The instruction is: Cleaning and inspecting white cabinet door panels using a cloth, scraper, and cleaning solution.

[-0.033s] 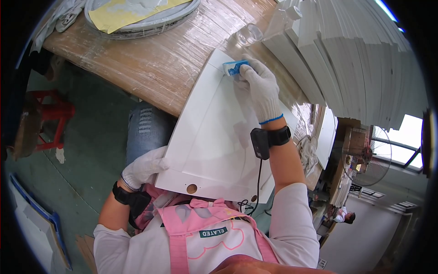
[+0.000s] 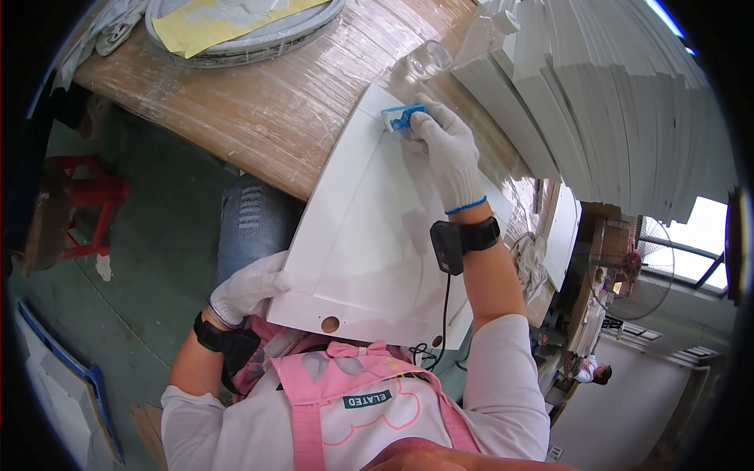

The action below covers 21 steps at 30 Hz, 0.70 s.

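Note:
A large white panel with a round hole near its close edge lies slanted from the table down to my lap. My right hand, in a white knitted glove with a blue cuff, is closed on a small blue-and-white block. That block rests against the panel's far end; its exact kind is not plain. My left hand, also gloved, grips the panel's near left edge, its thumb on top and the other fingers mostly hidden beneath.
Tall stacks of white panels stand at the right. Near them are a clear jar and a plastic bottle. A round tub with a yellow sheet sits on the wooden table. A red stool stands left.
My right hand and the blue-and-white block have shifted very slightly left. The panel and my left hand look unmoved.

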Motion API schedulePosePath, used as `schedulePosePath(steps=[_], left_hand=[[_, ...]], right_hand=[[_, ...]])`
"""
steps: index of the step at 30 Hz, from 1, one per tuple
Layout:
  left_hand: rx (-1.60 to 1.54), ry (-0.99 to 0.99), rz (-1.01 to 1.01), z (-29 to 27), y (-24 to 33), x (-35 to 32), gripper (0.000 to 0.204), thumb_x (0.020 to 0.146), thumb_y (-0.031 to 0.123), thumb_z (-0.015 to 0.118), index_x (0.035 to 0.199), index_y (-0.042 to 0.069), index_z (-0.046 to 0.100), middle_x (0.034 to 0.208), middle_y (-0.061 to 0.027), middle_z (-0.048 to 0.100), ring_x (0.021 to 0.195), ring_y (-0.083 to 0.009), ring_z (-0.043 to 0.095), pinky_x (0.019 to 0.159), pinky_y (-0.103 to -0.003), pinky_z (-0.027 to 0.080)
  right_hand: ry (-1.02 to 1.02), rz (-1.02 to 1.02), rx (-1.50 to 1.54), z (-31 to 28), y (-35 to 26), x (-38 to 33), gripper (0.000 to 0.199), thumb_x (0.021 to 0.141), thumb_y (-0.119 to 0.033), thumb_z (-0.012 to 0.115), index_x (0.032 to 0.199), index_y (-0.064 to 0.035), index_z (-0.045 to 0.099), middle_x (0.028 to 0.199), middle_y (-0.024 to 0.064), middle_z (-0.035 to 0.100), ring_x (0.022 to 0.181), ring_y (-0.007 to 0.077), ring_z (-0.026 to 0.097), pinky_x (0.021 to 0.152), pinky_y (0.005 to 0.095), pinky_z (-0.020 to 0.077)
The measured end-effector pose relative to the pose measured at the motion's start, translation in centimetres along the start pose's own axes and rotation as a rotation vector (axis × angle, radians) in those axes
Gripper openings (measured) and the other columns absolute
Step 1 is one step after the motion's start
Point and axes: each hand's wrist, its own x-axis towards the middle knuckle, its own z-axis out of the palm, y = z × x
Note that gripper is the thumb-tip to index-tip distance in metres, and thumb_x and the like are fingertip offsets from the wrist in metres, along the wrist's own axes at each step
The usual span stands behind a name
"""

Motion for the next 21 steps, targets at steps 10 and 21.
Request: schedulePosePath(steps=[10,21], left_hand=[[-0.005,0.001,-0.002,-0.01,-0.06,0.04,0.09,0.086,0.042,0.074,0.147,-0.008,0.031,0.141,-0.0184,0.05,0.127,-0.0249,0.054,0.103,-0.036,0.047],[0.005,0.016,0.001,0.12,0.0,0.03,0.09,0.086,0.041,0.074,0.147,-0.007,0.031,0.141,-0.0179,0.05,0.127,-0.0247,0.054,0.102,-0.036,0.047]], right_hand=[[0.015,-0.01,0.011,0.45,-0.24,-0.21,0.04,0.095,-0.01,0.061,0.132,0.0023,0.058,0.093,0.0047,0.066,0.078,0.0105,0.065,0.066,0.0207,0.0522],[0.071,-0.004,0.001,0.31,-0.14,-0.07,0.04,0.094,-0.01,0.062,0.132,0.003,0.058,0.095,0.0056,0.067,0.079,0.0106,0.065,0.066,0.0204,0.0517]])
